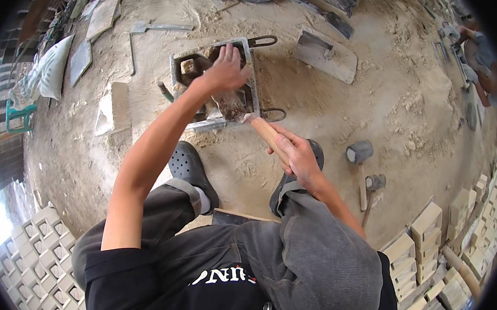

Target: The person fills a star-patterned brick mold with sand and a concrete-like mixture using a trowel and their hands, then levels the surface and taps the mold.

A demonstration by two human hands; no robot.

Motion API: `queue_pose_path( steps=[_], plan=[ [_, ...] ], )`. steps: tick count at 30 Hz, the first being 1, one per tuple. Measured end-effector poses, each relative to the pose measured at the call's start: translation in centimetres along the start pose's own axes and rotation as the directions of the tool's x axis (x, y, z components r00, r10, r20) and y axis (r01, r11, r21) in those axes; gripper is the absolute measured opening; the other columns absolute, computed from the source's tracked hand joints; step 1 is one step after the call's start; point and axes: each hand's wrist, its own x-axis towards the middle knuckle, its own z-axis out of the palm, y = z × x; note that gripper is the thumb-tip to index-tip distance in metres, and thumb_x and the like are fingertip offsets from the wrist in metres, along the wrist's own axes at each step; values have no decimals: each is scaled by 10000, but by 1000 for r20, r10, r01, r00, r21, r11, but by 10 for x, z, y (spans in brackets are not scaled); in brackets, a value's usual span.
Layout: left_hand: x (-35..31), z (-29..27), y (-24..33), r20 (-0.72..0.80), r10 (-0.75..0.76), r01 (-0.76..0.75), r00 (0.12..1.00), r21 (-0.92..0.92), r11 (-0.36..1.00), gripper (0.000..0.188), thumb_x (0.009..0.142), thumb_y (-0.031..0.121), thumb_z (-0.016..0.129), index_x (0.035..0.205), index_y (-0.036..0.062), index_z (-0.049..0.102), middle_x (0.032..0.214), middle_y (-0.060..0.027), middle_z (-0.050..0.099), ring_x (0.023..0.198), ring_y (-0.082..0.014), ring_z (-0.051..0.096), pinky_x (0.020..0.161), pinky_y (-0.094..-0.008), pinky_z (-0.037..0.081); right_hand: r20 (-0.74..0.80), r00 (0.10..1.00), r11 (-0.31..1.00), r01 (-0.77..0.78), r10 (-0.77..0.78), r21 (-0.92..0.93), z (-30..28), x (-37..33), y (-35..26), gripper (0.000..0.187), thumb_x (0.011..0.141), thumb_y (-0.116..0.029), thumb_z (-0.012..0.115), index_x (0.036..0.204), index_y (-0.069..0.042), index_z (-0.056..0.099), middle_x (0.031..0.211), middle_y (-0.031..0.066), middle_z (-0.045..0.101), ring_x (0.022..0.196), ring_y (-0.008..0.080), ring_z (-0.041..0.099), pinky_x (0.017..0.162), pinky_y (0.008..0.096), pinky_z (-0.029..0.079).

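On the sandy ground in front of me lies a grey metal mold frame (255, 92) with hollow compartments and wire loop handles (263, 40) on its right side. My left hand (226, 71) reaches over the frame with fingers stretched out, the palm down near its upper part. Whether it touches the inner pieces cannot be seen. In my right hand (297, 155) is the wooden handle (268, 138) of a tool. The tool's dusty, blurred head (230, 104) rests over the frame's lower right; brush or trowel, I cannot tell. A pale chunk (189, 67) sits in the upper left compartment.
Right of the frame lies a flat metal shovel blade (327, 60). Two mallets (359, 152) lie near my right knee. Pale blocks (426, 225) are stacked at lower right, more (40, 250) at lower left. Another person (482, 67) is at the far right. A white sack (54, 69) stands left.
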Motion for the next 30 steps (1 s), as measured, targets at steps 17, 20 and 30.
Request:
queue_pose_path(
  steps=[17, 20, 30],
  plan=[
    [-61, -105, -27, -732, -192, 17, 654, -240, 971, 383, 899, 333, 533, 1107, 33, 647, 1014, -183, 690, 949, -324, 670, 856, -387, 507, -8, 995, 975, 95, -99, -200, 15, 54, -60, 387, 953, -209, 539, 1311, -60, 542, 805, 23, 621, 404, 14, 361, 336, 184, 267],
    [-76, -83, -16, -725, -383, 38, 573, -443, 896, 320, 869, 265, 536, 1025, 23, 676, 905, -202, 695, 883, -333, 677, 799, -394, 516, -13, 983, 830, 149, -184, -538, 25, 39, -109, 362, 934, -178, 567, 1275, -60, 579, 836, 35, 657, 434, 19, 389, 372, 182, 297],
    [-42, 15, 5, -258, -389, 99, 885, -710, 697, 298, 758, 151, 565, 882, -98, 672, 914, -303, 657, 934, -425, 652, 847, -431, 519, 428, 839, -342, 315, -336, -885, 50, 23, -213, 352, 848, -160, 623, 1193, -88, 622, 987, 153, 671, 889, 343, 642, 785, 409, 515]
  ],
)
